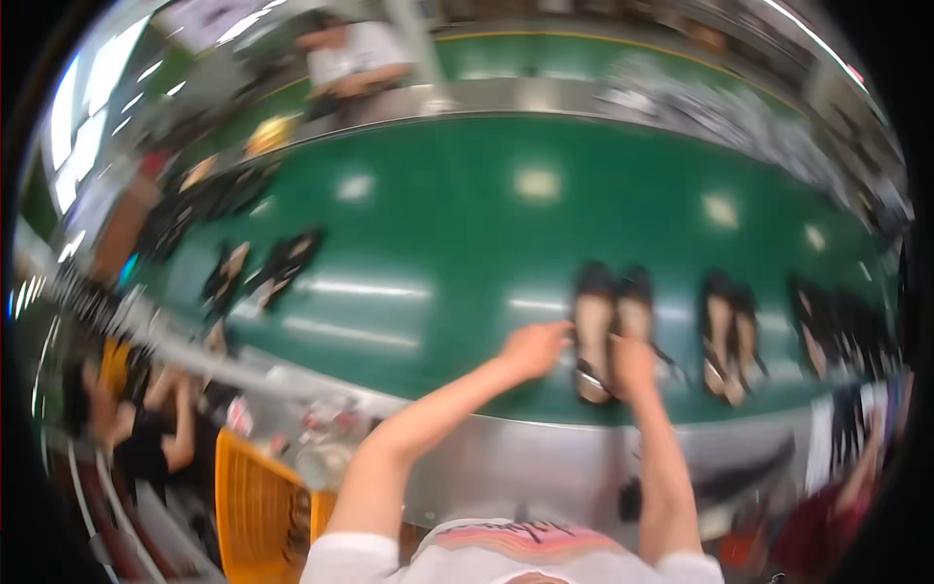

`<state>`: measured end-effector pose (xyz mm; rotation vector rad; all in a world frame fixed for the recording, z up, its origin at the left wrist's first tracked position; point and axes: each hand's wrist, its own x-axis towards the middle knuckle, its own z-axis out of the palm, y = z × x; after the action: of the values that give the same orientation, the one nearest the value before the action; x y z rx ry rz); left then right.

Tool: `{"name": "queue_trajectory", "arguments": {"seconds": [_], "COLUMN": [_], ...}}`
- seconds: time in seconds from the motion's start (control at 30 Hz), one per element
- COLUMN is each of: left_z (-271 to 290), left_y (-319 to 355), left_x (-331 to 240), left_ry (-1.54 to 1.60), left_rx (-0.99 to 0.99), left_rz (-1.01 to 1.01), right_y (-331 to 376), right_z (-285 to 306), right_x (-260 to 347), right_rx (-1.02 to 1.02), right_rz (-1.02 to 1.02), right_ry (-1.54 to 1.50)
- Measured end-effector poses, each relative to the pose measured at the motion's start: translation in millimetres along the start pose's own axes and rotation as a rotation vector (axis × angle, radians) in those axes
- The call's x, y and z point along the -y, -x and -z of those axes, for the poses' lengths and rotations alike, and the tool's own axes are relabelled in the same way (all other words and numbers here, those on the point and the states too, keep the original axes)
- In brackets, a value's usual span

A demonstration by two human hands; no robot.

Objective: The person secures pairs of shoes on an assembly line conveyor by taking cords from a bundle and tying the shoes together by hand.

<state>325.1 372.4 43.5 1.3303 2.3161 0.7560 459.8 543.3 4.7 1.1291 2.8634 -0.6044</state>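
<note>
In front of me, a pair of black strapped shoes with beige insoles lies on the green conveyor belt (467, 253), toes pointing away. My left hand (535, 350), fingers curled, meets the outer edge of the left shoe (592, 326). My right hand (635, 367) is closed at the rear part of the right shoe (636, 310), covering its heel. A shiny strap or buckle crosses the back of the left shoe. Motion blur smears the fingertips and small details.
Another black pair (730, 331) lies to the right, with more dark shoes (837, 321) beyond it. At the left are black shoes (282, 268) and a dark row behind. A yellow crate (258, 506) stands below left. One person (355, 63) sits across; another (156, 428) is at left.
</note>
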Motion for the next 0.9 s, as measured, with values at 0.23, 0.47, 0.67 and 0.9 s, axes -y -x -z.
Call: {"name": "queue_trajectory", "arguments": {"seconds": [0.23,0.47,0.67,0.9], "left_z": [130,260,308,325], "left_y": [-6,69,140,129], "left_x": [149,368,448,453], "left_ry": [-0.472,-0.896,-0.794,-0.41], "left_rx": [-0.309,-0.65,-0.683,-0.187], "left_rz": [0.413,1.103,1.517,1.548], "right_y": [-16,-35,-39,-32], "right_z": [33,-16,-9,5], "right_x": [-41,-68,-63,-38], "right_rx": [-0.178,-0.222,-0.202,-0.12], "right_rz": [-0.158,-0.228,-0.284,-0.372], "right_ry": [0.152,0.159,0.228,0.346]}}
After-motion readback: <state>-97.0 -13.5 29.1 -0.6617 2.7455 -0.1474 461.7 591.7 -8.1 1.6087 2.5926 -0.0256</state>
